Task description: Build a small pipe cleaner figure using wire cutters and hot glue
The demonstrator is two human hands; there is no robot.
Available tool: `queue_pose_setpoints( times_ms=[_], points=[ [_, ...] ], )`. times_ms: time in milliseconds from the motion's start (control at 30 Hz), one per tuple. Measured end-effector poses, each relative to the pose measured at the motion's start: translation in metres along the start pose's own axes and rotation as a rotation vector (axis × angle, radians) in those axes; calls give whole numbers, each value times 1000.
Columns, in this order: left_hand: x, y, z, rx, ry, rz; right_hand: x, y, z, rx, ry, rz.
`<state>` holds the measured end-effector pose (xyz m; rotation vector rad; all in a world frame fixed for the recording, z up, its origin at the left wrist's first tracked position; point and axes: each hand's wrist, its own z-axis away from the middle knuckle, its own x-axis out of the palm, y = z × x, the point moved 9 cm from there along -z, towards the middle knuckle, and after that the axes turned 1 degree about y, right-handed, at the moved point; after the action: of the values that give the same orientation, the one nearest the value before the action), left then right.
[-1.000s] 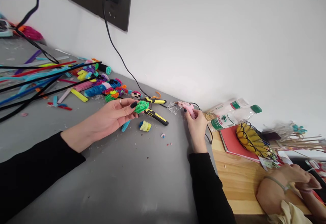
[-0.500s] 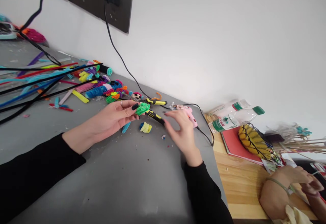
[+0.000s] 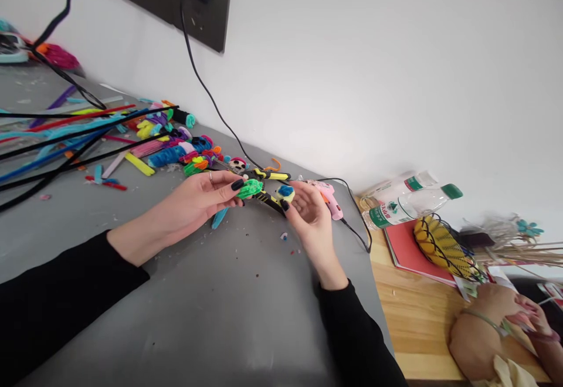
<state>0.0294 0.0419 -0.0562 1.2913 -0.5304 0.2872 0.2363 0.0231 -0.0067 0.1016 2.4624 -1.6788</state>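
Note:
Between the thumb and fingers of my left hand (image 3: pixel 206 199) is a green fuzzy piece (image 3: pixel 250 188) that looks wound from pipe cleaner. My right hand (image 3: pixel 312 214) pinches a small pale yellow and blue pipe-cleaner roll (image 3: pixel 285 193) with its blue end turned up. The two pieces are held close together but apart. Just behind them, on the grey table (image 3: pixel 211 316), lie black and yellow pliers (image 3: pixel 269 175), partly hidden by my hands. A pink glue gun (image 3: pixel 328 199) rests beyond my right hand, partly covered by it.
Loose pipe cleaners (image 3: pixel 65 135) and several wound colourful pieces (image 3: pixel 167 155) spread over the left side. A cord runs from the wall socket panel (image 3: pixel 197 6). To the right, plastic bottles (image 3: pixel 404 202), a red folder (image 3: pixel 404 246) and a yellow basket (image 3: pixel 440 246) stand near another person's arm (image 3: pixel 479 328).
My right hand has picked up the yellow and blue roll from the table and brought it beside the green piece. My left hand stays nearly in place, still holding the green piece.

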Motion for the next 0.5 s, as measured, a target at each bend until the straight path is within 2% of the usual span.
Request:
queue_pose_setpoints(
  times_ms=[167, 500],
  points=[
    [7, 7, 4, 27, -17, -145, -12, 11, -2, 102, 79, -84],
    [6, 15, 7, 139, 8, -350, -1, -4, 1, 41, 53, -99]
  ],
)
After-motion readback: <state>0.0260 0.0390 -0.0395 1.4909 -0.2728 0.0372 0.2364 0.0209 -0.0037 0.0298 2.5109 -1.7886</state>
